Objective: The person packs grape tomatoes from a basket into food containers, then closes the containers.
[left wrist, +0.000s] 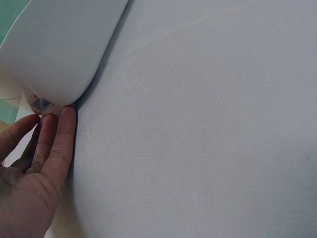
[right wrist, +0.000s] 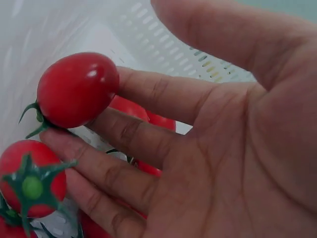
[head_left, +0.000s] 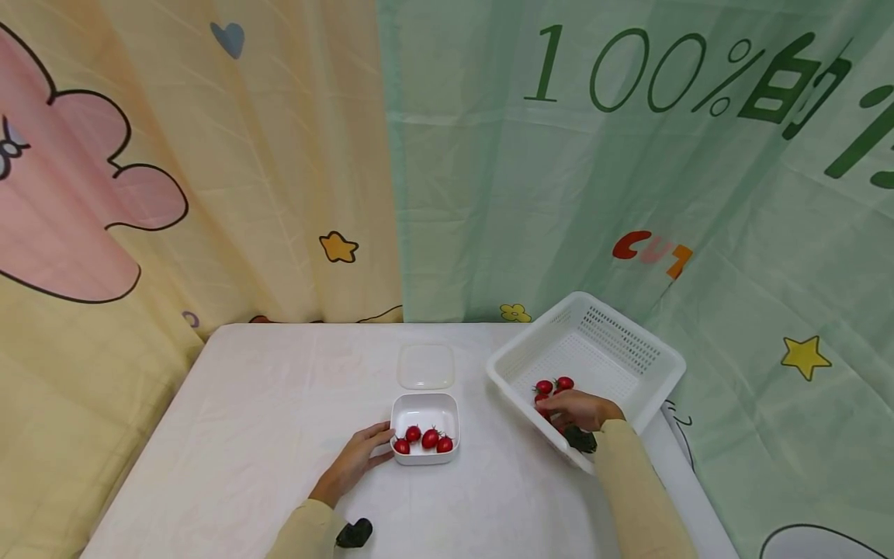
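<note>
My left hand (head_left: pixel 356 458) rests its fingertips against the left side of a small white square container (head_left: pixel 426 459); the left wrist view shows them low on its wall, beside a barcode label (left wrist: pixel 41 102). Several red cherry tomatoes (head_left: pixel 430 439) with green stems lie along the container's near side. My right hand (head_left: pixel 583 408) reaches into a white plastic basket (head_left: pixel 656 361). In the right wrist view its fingers extend under and beside a cherry tomato (right wrist: pixel 78 89), while the thumb stands apart from it. Another cherry tomato (right wrist: pixel 32 179) lies close to the fingertips, stem end showing.
A translucent square lid (head_left: pixel 426 366) lies flat behind the container. The basket, with slotted walls, sits tilted across the right side of the white table (head_left: pixel 265 419). More cherry tomatoes (head_left: pixel 564 383) lie in its near left part. Patterned curtains (head_left: pixel 461 171) hang close behind the table.
</note>
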{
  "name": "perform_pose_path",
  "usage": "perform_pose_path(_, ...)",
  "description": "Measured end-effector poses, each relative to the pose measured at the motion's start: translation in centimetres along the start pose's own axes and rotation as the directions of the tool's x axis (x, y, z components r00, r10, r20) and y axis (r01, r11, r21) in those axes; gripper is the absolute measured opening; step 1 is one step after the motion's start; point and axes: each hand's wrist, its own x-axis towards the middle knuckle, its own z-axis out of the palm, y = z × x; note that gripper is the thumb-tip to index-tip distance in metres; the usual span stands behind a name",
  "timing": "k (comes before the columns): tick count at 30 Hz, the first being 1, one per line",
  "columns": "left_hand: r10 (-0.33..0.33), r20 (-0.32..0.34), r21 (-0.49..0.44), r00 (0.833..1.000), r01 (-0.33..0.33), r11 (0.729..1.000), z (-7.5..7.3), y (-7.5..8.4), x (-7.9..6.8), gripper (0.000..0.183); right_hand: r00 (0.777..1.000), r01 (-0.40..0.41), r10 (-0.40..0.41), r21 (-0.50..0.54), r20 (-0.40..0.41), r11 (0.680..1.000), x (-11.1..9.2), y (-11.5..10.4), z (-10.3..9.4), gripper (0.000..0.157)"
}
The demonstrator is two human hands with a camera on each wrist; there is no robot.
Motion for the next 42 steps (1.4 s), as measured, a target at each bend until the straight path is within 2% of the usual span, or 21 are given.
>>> perform_pose_path(8,-0.007,-0.028,-0.006,1.000,0.007,1.000,0.1,0.0,0.1,0.055,0.999,0.037,-0.037,0.015,0.014,0.999,-0.2,-0.6,0.2,0.030)
perform_pose_path(12,-0.010,-0.039,-0.008,0.999,0.010,1.000,0.2,0.1,0.0,0.054,0.998,0.057,-0.057,-0.015,0.034,0.998,-0.5,-1.1,0.3,0.036)
perform_pose_path(23,0.011,0.004,0.007,1.000,-0.011,1.000,-0.1,0.0,0.1,0.062,0.998,0.066,-0.065,-0.085,0.018,0.994,-1.2,-2.8,0.9,0.036)
perform_pose_path(29,-0.003,0.001,0.007,1.000,0.003,1.000,-0.1,-0.1,0.2,0.061,0.998,0.066,-0.068,-0.112,-0.015,0.992,-1.7,-3.6,1.3,0.035)
perform_pose_path(35,-0.009,-0.007,0.004,1.000,0.009,1.000,0.0,-0.1,0.0,0.062,0.992,0.118,-0.122,-0.121,-0.022,0.986,-1.7,-4.1,1.4,0.036)
perform_pose_path(42,-0.013,-0.001,0.001,1.000,0.013,1.000,-0.1,-0.2,0.2,0.061,0.985,0.132,-0.146,-0.145,-0.095,0.981,-1.8,-4.5,1.8,0.038)
